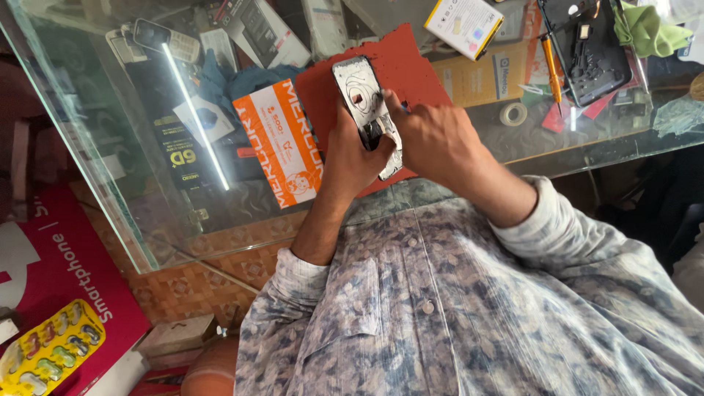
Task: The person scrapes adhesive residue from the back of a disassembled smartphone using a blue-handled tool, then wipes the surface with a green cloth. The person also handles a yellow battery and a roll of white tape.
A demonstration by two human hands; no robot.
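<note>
While the left hand (352,158) grips the opened phone (364,110) from below, the right hand (429,139) pinches its edge, fingers curled, above a red mat (411,62) on the cluttered glass counter (110,169), orange box (282,143) just beside

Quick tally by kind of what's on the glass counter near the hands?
Opened phones: 2, one held, one lying at the back
Orange-and-white boxes: 1
Tape rolls: 1
Orange-handled tools: 1
Green cloths: 1
Total: 6
</note>
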